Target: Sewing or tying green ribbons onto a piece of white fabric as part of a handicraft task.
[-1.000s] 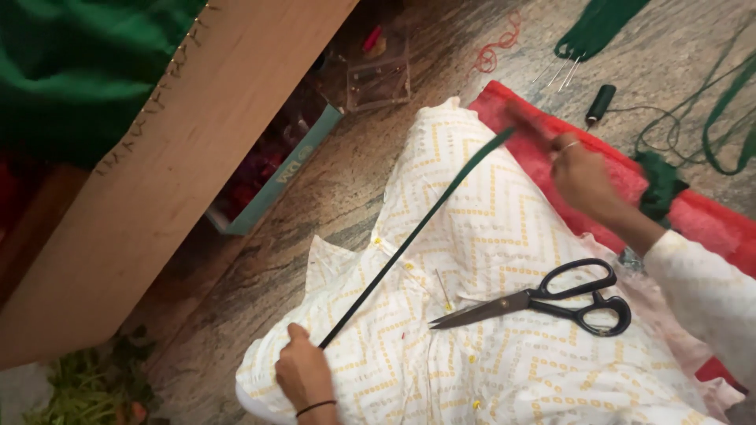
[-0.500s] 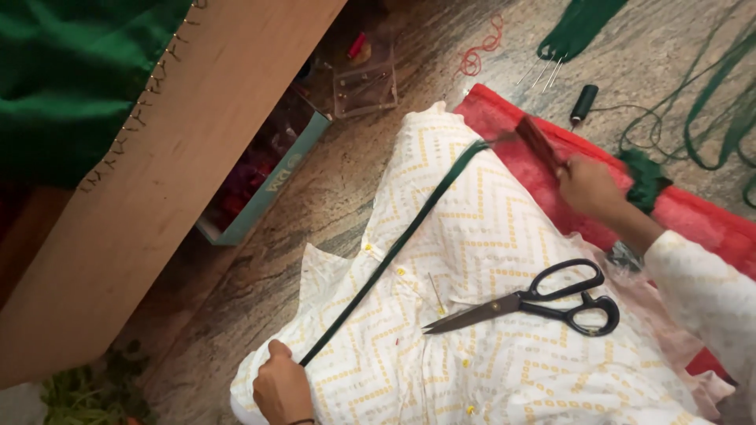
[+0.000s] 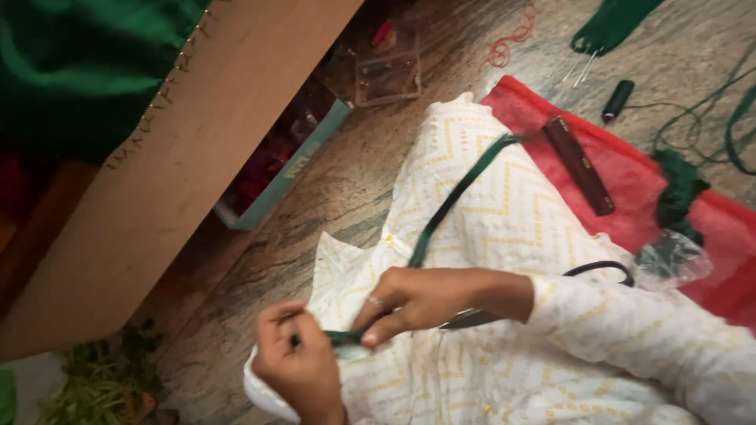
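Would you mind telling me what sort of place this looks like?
Probably a home sewing or tailoring spot on a stone floor: scissors lie on cream zigzag fabric, a dark thread spool sits nearby, and both hands hold a green strip.

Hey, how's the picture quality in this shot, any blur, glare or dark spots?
Head view: soft all over, likely motion blur; the left hand and right hand on the green strip lack crisp edges. Lighting is even, without harsh glare on the stone floor. The upper-left corner behind the wooden board falls dark.
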